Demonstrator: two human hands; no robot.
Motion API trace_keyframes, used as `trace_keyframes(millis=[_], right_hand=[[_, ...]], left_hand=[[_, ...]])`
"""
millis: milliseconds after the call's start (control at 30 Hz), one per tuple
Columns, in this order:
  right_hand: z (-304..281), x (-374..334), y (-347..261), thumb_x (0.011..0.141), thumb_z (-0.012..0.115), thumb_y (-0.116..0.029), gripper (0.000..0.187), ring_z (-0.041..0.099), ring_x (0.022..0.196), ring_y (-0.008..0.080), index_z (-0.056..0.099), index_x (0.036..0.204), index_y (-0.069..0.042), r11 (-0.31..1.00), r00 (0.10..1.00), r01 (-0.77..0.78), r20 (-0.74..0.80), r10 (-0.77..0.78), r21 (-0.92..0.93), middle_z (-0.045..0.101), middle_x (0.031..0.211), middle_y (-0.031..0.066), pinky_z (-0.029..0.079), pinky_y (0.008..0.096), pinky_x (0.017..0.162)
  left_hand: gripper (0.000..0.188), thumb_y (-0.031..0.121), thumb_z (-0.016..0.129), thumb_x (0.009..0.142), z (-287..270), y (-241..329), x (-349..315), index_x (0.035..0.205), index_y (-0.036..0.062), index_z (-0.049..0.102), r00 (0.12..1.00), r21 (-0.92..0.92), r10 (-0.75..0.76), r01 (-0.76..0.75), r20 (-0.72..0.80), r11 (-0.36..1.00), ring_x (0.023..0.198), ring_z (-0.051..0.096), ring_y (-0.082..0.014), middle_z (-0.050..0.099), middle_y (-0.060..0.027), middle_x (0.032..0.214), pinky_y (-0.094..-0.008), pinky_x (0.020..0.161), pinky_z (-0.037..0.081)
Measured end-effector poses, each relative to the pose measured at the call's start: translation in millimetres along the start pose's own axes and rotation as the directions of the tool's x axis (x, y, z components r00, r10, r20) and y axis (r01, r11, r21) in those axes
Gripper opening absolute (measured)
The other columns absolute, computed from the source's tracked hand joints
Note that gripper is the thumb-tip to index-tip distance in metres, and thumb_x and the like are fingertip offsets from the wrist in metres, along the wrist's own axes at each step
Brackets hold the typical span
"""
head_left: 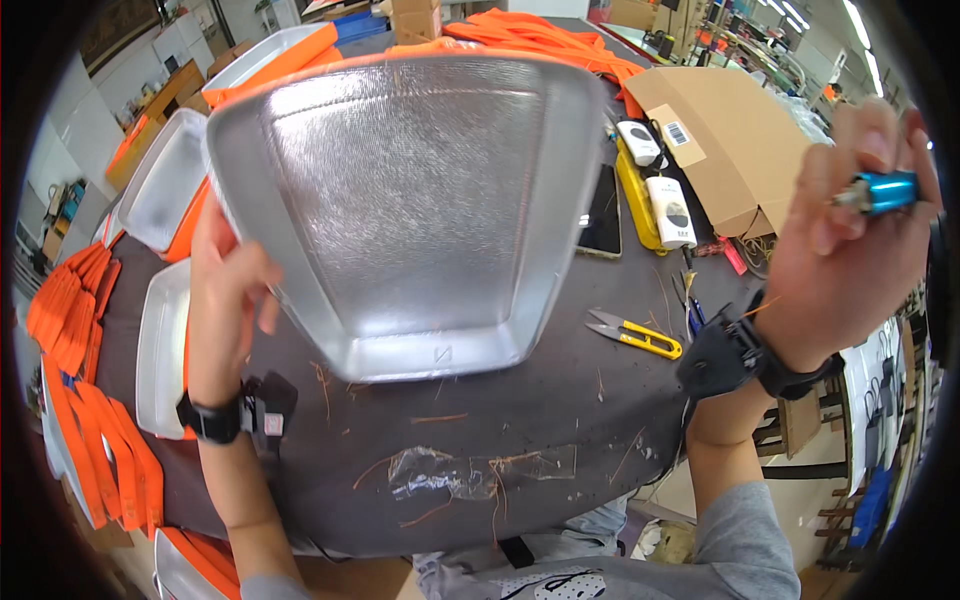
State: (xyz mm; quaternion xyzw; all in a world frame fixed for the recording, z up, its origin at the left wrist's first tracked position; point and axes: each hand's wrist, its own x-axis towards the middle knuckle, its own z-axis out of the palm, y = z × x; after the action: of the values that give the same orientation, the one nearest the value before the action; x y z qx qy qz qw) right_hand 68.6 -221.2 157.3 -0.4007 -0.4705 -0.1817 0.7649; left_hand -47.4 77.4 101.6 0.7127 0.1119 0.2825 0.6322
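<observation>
My left hand (235, 285) is closed on the left edge of a silver foil-lined insulated bag piece (410, 200). It is shaped like a shallow tray, with orange fabric showing along its far edge. I hold it tilted up above the dark table, its shiny inside toward me. At the far right, my raised right hand (860, 250) grips a small blue metallic cylinder (892, 192) with a narrow metal tip, which looks like a lighter. The cylinder is well apart from the foil piece. Both wrists wear black straps with small devices.
Yellow thread snips (640, 335) lie on the dark table (560, 400) among loose orange threads and clear plastic scraps (480, 472). Beyond are a phone (600, 215), white adapters (670, 212) and a cardboard box (730, 140). Silver-lined pieces (160, 345) and orange straps (125, 460) line the left.
</observation>
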Motion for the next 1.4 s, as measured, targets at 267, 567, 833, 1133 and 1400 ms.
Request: trace_keyframes(millis=[267,567,833,1133,1400], right_hand=[[-10,7,0,0.09,0.035,-0.017,0.017,0.037,0.056,0.0118,0.042,0.091,-0.001,0.99,0.951,-0.089,0.303,0.054,0.105,0.045,0.089,0.0124,0.031,0.02,0.047],[-23,12,5,0.091,0.036,-0.021,0.019,0.04,0.053,0.0102,0.045,0.092,-0.004,0.914,0.969,-0.188,0.082,0.231,-0.359,0.048,0.081,0.0095,0.034,0.0207,0.044],[30,-55,52,0.091,0.032,-0.02,0.024,0.04,0.034,0.0137,0.04,0.108,-0.005,0.857,0.929,-0.362,-0.064,0.365,-0.366,0.05,0.06,0.0128,0.034,0.022,0.029],[12,-120,65,0.092,0.029,-0.026,0.024,0.044,0.03,0.0179,0.029,0.108,-0.008,0.764,0.788,-0.612,-0.078,0.61,-0.204,0.049,0.057,0.0159,0.041,0.0227,0.029],[9,-137,65,0.092,0.034,-0.037,0.034,0.057,0.05,0.0237,0.021,0.113,-0.014,0.708,0.729,-0.617,0.089,0.678,-0.344,0.053,0.077,0.0228,0.053,0.0326,0.044]], left_hand=[[0.027,0.004,0.047,0.07,-2,-36,17,0.096,0.0035,0.04,0.953,0.302,-0.209,0.138,0.218,0.943,0.037,0.037,-0.0069,0.051,-0.0044,0.067,-0.0218,0.03,0.027],[0.025,0.023,0.05,0.076,1,-42,-10,0.085,0.0009,0.042,0.653,0.828,-0.518,-0.358,0.553,0.432,0.065,0.055,-0.0388,0.055,-0.0207,0.066,-0.0439,0.06,0.043],[0.027,0.025,0.063,0.071,-9,-16,-3,0.087,0.0081,0.05,0.56,0.738,-0.49,-0.418,0.669,0.53,0.05,0.05,-0.0216,0.047,-0.0062,0.053,-0.0322,0.051,0.04],[0.037,0.008,0.066,0.067,22,-77,9,0.103,0.0081,0.056,0.665,0.469,-0.067,-0.448,0.744,0.761,0.062,0.037,-0.0085,0.039,-0.0009,0.081,-0.0202,0.058,0.033],[0.04,0.016,0.056,0.068,28,-114,17,0.105,0.0057,0.046,0.594,0.352,-0.325,0.074,0.736,0.933,0.08,0.046,-0.0058,0.042,-0.0001,0.088,-0.0191,0.068,0.038]])
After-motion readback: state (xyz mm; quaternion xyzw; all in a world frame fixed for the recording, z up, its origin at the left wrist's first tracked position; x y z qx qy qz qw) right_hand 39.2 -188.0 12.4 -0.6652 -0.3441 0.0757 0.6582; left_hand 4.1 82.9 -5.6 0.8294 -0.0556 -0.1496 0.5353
